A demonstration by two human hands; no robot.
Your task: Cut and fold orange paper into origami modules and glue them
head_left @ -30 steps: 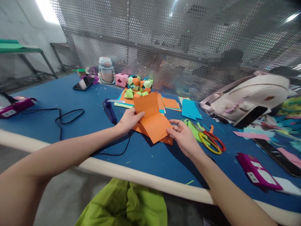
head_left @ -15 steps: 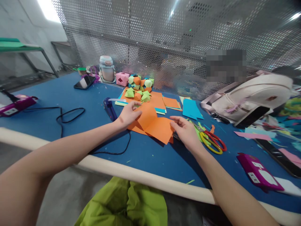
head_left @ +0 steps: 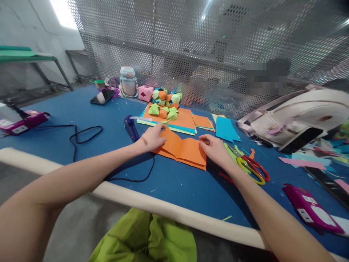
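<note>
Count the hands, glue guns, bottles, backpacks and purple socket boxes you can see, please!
Hands: 2
Glue gun: 1
Bottle: 1
Backpack: 1
Purple socket boxes: 2
Total: 7

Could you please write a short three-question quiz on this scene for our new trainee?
1. Multiple choice: what colour is the creased paper between the left hand and the right hand?
A) blue
B) orange
C) pink

2. True or false: in the picture, the scissors lie to the right of the glue gun.

3. Fill in the colour: the paper box next to the bottle is ____.

Key: 1. B; 2. True; 3. pink.
</note>
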